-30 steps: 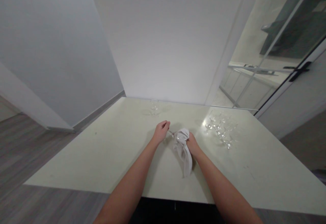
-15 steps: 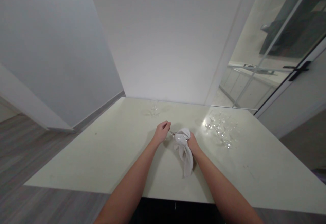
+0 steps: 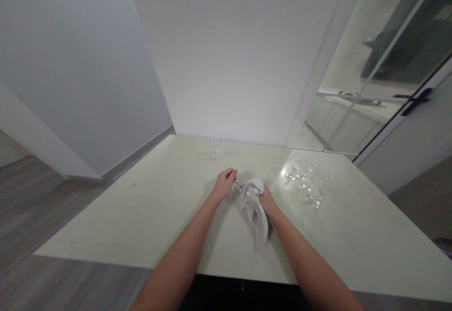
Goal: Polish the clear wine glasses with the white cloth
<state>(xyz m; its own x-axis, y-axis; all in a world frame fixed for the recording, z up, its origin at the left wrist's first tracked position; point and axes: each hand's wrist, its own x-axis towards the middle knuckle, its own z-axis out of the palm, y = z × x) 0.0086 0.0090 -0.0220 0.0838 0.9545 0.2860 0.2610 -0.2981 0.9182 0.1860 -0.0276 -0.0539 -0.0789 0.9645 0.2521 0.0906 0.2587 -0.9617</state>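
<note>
My left hand [image 3: 223, 183] is closed round the stem end of a clear wine glass [image 3: 243, 189] held on its side above the pale table [image 3: 141, 216]. My right hand [image 3: 267, 200] is closed on a white cloth [image 3: 254, 208] that is wrapped over the bowl of that glass. The loose end of the cloth hangs down toward the table top. Most of the glass bowl is hidden by the cloth.
Several clear stemmed glasses [image 3: 306, 180] stand in a group on the table at the right. One single glass [image 3: 214, 147] stands at the far edge by the white wall. A glass partition and a door are at the right.
Both hands stay in nearly the same spot. The cloth has shifted slightly around the glass bowl, its hanging end swinging a little.
</note>
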